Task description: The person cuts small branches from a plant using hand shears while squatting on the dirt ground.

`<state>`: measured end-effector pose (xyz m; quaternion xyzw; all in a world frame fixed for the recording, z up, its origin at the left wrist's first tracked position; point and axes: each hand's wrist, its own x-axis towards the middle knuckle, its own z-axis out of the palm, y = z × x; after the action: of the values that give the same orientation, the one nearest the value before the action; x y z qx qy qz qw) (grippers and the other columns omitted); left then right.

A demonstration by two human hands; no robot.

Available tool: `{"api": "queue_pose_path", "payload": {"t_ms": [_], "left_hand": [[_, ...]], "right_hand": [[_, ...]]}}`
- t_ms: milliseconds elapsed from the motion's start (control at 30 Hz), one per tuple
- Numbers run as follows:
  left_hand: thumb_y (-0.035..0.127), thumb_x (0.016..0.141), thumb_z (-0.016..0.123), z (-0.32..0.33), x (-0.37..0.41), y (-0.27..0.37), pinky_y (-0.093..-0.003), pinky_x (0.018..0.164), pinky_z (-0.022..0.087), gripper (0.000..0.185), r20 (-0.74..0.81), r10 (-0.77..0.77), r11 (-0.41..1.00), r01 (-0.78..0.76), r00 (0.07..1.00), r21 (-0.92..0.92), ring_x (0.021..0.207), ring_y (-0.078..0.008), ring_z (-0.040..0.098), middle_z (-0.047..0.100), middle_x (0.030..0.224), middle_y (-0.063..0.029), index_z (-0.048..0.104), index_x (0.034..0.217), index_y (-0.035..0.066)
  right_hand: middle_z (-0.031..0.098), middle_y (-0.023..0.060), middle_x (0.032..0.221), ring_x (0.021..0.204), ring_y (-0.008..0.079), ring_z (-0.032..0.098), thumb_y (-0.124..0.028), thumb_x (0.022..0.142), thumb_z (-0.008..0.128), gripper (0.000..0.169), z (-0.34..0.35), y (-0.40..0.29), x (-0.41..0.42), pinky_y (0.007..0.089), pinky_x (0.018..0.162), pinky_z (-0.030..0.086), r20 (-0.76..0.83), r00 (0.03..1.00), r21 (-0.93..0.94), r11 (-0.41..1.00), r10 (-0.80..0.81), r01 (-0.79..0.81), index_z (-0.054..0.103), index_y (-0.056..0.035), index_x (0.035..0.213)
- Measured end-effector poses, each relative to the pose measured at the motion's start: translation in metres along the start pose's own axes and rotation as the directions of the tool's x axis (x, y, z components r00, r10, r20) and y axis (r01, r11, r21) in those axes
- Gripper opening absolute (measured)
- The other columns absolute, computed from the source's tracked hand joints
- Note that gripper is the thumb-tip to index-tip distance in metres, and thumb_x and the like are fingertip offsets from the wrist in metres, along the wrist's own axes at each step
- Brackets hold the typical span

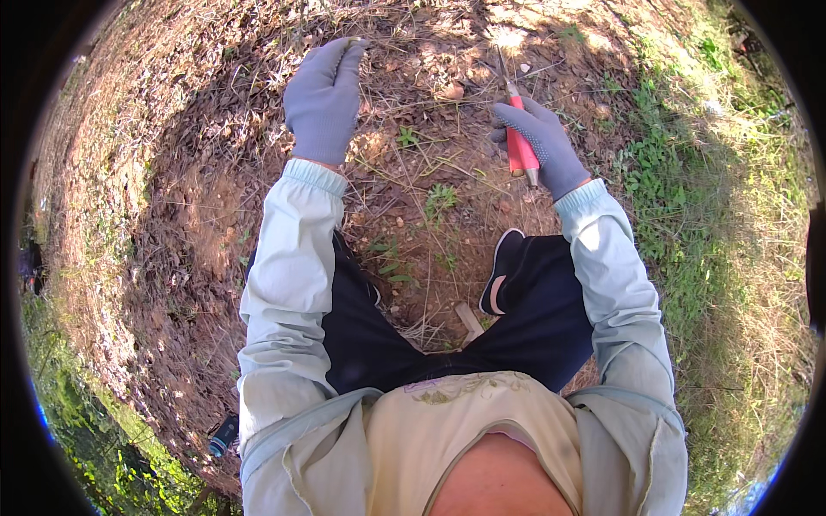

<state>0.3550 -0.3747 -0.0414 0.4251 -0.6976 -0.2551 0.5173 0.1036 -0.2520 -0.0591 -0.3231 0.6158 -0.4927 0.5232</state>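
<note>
My left hand (322,100), in a grey knitted glove, is over the dry leaf litter at the upper left. Its fingers are drawn together and bent, and their tips lie among thin stems; whether anything is pinched there is hidden. My right hand (545,142), in a matching glove with dotted grip, is closed around a red-handled cutting tool (524,153). The tool's narrow, pointed metal end slants up and away from me, over dry twigs. Small green weeds (441,198) grow from the brown soil (419,238) between my arms.
A flat piece of wood (469,320) is on the ground between my legs, near my dark shoe (504,267). Green undergrowth (677,168) runs along the right. A dark bottle-like object (224,436) lies at lower left. Brown leaf litter (193,148) covers the left side.
</note>
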Motion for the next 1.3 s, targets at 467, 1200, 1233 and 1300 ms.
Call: {"api": "queue_pose_path", "payload": {"t_ms": [467, 1200, 1233, 1300], "left_hand": [[0.020, 0.100, 0.055, -0.047, 0.021, 0.007, -0.0259, 0.067, 0.053, 0.023, -0.057, -0.267, 0.756, 0.172, 0.962, -0.631, 0.071, -0.0124, 0.063, 0.067, 0.092, -0.0086, 0.064, 0.112, 0.002], [0.017, 0.104, 0.045, -0.065, 0.028, 0.007, -0.0291, 0.072, 0.053, 0.030, 0.163, -0.062, 0.544, 0.170, 0.985, -0.822, 0.075, -0.0156, 0.060, 0.064, 0.095, -0.0106, 0.058, 0.121, -0.004], [0.017, 0.104, 0.045, -0.065, 0.027, 0.006, -0.0292, 0.072, 0.053, 0.030, 0.166, -0.066, 0.547, 0.175, 0.984, -0.818, 0.075, -0.0158, 0.060, 0.064, 0.095, -0.0105, 0.058, 0.121, -0.003], [0.017, 0.104, 0.045, -0.065, 0.027, 0.005, -0.0292, 0.072, 0.053, 0.030, 0.173, -0.075, 0.555, 0.185, 0.982, -0.811, 0.075, -0.0163, 0.060, 0.064, 0.095, -0.0103, 0.057, 0.121, -0.003]], "right_hand": [[0.061, 0.0053, 0.092, 0.078, 0.0129, 0.062, -0.035, 0.085, 0.073, 0.045, -0.008, -0.016, -0.004, 0.0269, 0.068, 0.050, 0.059, 0.997, -0.132, 0.991, 0.044, -0.036, 0.059, -0.0003, 0.111], [0.063, 0.0056, 0.083, 0.069, 0.0136, 0.063, -0.035, 0.082, 0.078, 0.039, -0.049, 0.019, 0.045, 0.0278, 0.065, 0.055, 0.081, 0.981, -0.197, 0.968, 0.176, -0.157, 0.063, -0.0006, 0.092], [0.063, 0.0057, 0.082, 0.069, 0.0137, 0.063, -0.035, 0.082, 0.077, 0.038, -0.047, 0.020, 0.046, 0.0279, 0.065, 0.055, 0.087, 0.980, -0.171, 0.972, 0.180, -0.163, 0.063, -0.0004, 0.092], [0.063, 0.0059, 0.081, 0.069, 0.0139, 0.064, -0.034, 0.083, 0.077, 0.038, -0.045, 0.023, 0.046, 0.0279, 0.064, 0.055, 0.101, 0.977, -0.118, 0.977, 0.189, -0.177, 0.063, 0.0000, 0.093]]}}
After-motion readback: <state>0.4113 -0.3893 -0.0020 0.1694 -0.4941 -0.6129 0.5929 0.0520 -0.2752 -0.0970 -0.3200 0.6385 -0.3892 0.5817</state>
